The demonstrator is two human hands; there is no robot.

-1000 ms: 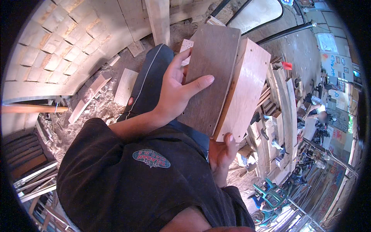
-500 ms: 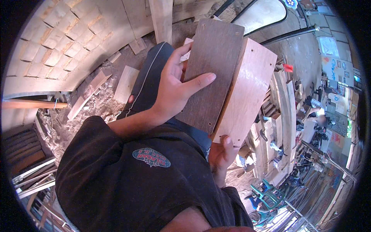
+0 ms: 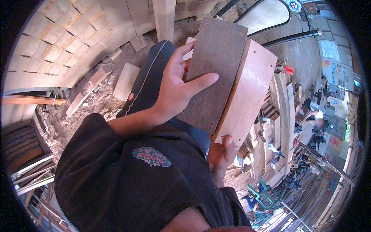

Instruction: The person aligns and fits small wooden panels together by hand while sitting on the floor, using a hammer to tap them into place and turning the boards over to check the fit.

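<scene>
Offcuts [image 3: 125, 80] lie on the dusty floor [image 3: 96, 104], far left. My left hand [image 3: 176, 94] lies flat on the dark board [image 3: 214, 73], thumb stretched across its face. Touching it on the right, the lighter plank [image 3: 247, 94] rests in my right hand [image 3: 220, 154], fingers curled under its near end.

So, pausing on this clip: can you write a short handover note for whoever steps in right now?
Left hand: gripping the dark brown flat wooden board from its left edge, thumb laid across the face.
Right hand: supporting the lower end of the lighter reddish wooden board from below.
The two boards meet along one long edge at an angle, held over the lap.
Done: boards brought together edge to edge.
Left: no fastener or tool shows; the joint is held only by hand.
Scrap wood offcuts lie on the ground.
</scene>
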